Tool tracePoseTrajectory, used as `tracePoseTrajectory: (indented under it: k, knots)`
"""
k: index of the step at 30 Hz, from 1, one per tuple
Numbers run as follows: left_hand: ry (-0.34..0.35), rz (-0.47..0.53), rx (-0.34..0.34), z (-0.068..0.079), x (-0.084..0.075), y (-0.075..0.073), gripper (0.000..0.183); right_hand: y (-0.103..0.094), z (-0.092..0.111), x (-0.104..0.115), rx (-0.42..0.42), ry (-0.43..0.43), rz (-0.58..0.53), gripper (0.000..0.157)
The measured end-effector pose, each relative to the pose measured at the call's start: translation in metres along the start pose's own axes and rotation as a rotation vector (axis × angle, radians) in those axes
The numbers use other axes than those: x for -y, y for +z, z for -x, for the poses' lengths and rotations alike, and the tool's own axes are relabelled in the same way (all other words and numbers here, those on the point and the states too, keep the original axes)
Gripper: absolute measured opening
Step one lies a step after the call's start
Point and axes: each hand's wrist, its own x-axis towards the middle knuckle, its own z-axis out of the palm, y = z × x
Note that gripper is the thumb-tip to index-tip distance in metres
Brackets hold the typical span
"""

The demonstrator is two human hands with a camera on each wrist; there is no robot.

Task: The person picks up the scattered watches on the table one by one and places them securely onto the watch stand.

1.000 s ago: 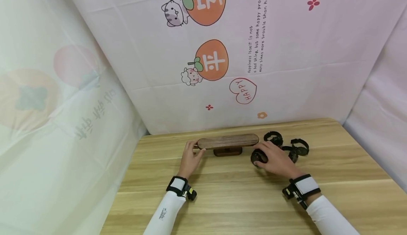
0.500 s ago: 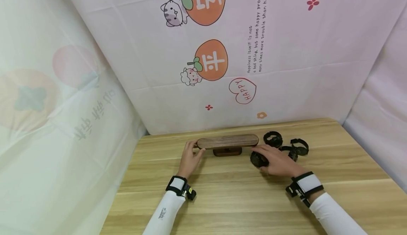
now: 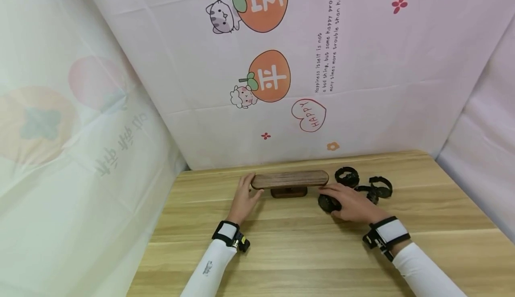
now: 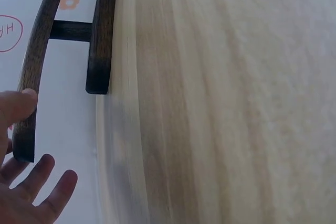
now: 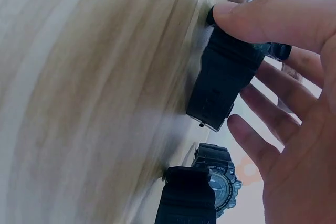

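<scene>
A dark wooden T-bar stand (image 3: 289,180) stands near the back of the table, a long rounded bar on a small base. My left hand (image 3: 244,201) holds the bar's left end. In the left wrist view its thumb (image 4: 21,103) lies on the bar, with the other fingers spread around the end. By the stand's right end my right hand (image 3: 354,203) grips a black watch (image 3: 329,203). The right wrist view shows the thumb on the watch's dark strap (image 5: 223,72) and the fingers on its far side.
Behind the right hand another black watch (image 3: 347,177) lies on the table, with more watches (image 3: 380,186) to its right. A printed white cloth (image 3: 362,109) hangs behind the wood-grain table (image 3: 297,252); a second cloth (image 3: 132,176) hangs along the left.
The watch in my right hand has turned, its open loop no longer showing. The right thumb and wrist have shifted slightly right. My left fingers have reached a little farther past the bar's end.
</scene>
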Motion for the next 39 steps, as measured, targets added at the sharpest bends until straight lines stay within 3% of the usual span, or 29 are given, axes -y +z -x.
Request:
tracePoseTrajectory:
  k: [10,18,39]
  knots:
    - [-0.021,-0.012,0.007,-0.0025,0.0015,0.0027,0.061,0.0020,-0.0031,-0.0025,0.023,-0.059,0.032,0.067]
    - [-0.013,-0.025,0.012,-0.0022,0.0038,0.0023,0.061,0.0021,-0.0035,-0.0030,-0.035,-0.076,0.032,0.063]
    - [-0.028,-0.035,0.012,-0.0017,-0.0008,-0.0012,0.061,-0.0060,0.0053,-0.0055,-0.060,0.072,-0.054,0.063]
